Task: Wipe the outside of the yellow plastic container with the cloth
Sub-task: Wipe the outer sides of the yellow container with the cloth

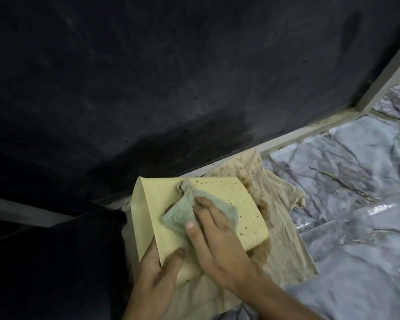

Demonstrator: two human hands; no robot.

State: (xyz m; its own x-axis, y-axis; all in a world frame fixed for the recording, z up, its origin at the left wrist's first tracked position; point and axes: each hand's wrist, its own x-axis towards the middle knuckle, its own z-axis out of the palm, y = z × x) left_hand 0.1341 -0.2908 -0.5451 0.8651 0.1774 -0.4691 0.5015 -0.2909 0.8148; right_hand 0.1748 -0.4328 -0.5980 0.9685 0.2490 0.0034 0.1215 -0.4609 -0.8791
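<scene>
Yellow plastic container (201, 218): smooth, pale yellow plastic, lying with a broad flat face up, just below centre of the view at about 6 o'clock. We see dark specks across that face, thickest toward 3 o'clock.
Handling: we judge it light and fairly stiff, though thin walls may flex under a hard press. The smooth plastic could slide if damp.
Cloth (189, 213): a small greenish-grey rag, soft and crumpled, spread on the top face, one corner trailing toward 12 o'clock.
Right hand (217, 236): palm down, fingers spread flat on the rag, pressing it against the container. It pins the cloth rather than closing around it.
Left hand (157, 271): at the container's 7 o'clock corner, thumb on the top face, fingers wrapped under the edge, closed firmly on it to steady it.
Where to hold: we think the near corner and the folded edge at 9 o'clock are the stiffest places to brace, leaving the speckled face free.
Beige fabric (277, 227): a stained, wrinkled sheet under the container, reaching out toward 3 and 6 o'clock.
Foil-like sheeting (356, 181): crinkled, silvery, at 3 o'clock.
Dark wall (171, 65): fills the view from 9 to 1 o'clock.
</scene>
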